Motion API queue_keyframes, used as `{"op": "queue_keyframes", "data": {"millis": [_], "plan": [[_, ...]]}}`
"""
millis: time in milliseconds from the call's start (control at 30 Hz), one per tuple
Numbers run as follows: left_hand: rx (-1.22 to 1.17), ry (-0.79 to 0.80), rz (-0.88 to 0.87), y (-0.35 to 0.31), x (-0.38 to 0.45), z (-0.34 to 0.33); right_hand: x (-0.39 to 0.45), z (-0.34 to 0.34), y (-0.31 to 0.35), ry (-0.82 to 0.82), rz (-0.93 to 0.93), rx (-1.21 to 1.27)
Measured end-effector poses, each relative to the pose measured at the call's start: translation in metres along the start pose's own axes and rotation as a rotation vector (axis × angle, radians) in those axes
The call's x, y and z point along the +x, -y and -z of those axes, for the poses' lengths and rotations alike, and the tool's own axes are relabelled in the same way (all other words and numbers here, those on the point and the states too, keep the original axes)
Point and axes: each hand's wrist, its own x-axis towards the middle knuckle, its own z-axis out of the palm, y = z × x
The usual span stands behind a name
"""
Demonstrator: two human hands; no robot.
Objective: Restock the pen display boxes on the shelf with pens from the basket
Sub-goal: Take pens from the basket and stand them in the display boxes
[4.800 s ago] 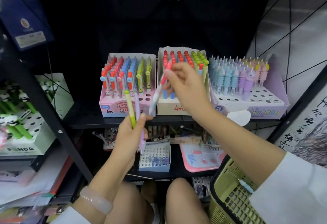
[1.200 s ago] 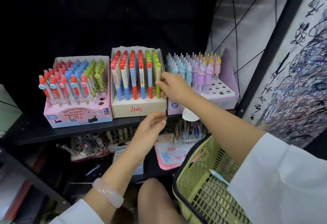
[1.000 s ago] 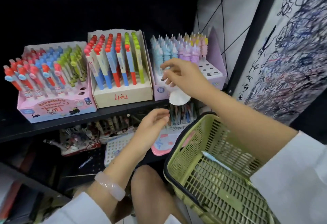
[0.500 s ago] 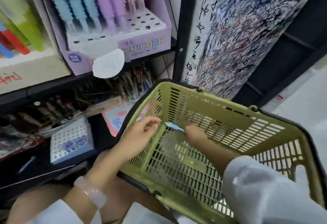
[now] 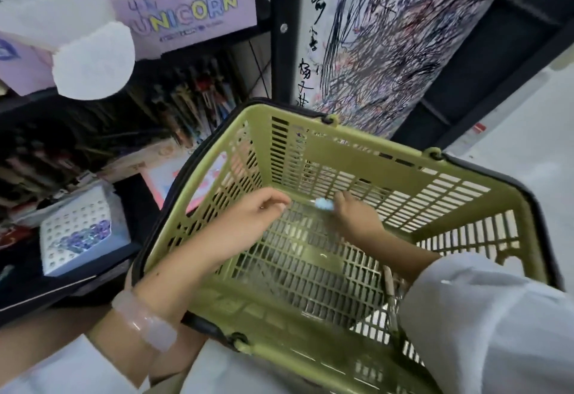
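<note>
Whereas a second ago both hands were up at the pen boxes on the shelf, the only view, from the head, now looks down into the green basket (image 5: 341, 151), and both hands have dropped inside it. This suggests the pens carried up earlier are placed and another pick from the basket is under way. Near the basket's far wall, the right hand (image 5: 357, 218) has its fingers curled round a pale blue pen (image 5: 324, 204), apparently pinching it by one end, though motion blur softens the contact. Just left of that pen, the left hand (image 5: 245, 222) reaches in over the basket's left rim with fingers loosely bent and nothing visibly held; its fingertips are close to the pen, and I cannot tell if they touch it. Half a second ago the same pen was in much the same spot, so it is barely lifted, if at all. Beyond the basket's far-left corner, the lilac unicorn box (image 5: 186, 17) on the shelf is cut off at the top, so its free holes are hard to see. Most of the basket floor looks bare, but the right sleeve (image 5: 484, 316) covers the near-right corner, where more pens could lie unseen.
</note>
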Motion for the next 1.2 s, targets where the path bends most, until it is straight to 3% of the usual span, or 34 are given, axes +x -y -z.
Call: {"op": "queue_keyframes", "data": {"millis": [233, 633, 867, 933, 1000, 1100, 1200], "plan": [[0.015, 0.091, -0.028, -0.006, 0.005, -0.014, -0.044, -0.011, -0.051, 0.195, -0.174, -0.234], [0.02, 0.056, -0.018, 0.002, -0.001, -0.019, -0.077, -0.027, -0.05, 0.325, -0.575, 0.322], [-0.011, 0.012, -0.077, 0.003, -0.012, -0.009, -0.076, -0.008, -0.031, 0.235, -0.567, 0.318], [0.01, -0.008, -0.108, 0.005, -0.015, -0.005, -0.063, 0.022, -0.01, 0.18, -0.498, 0.49], [0.019, -0.031, -0.122, 0.007, -0.017, 0.001, -0.052, 0.054, 0.019, 0.203, -0.52, 0.93], [0.018, -0.044, -0.137, 0.01, -0.025, 0.014, -0.046, 0.096, 0.067, 0.47, -0.499, 1.7], [0.148, -0.004, -0.313, 0.006, -0.042, 0.023, -0.051, 0.117, 0.113, 0.576, -0.408, 1.893]]}}
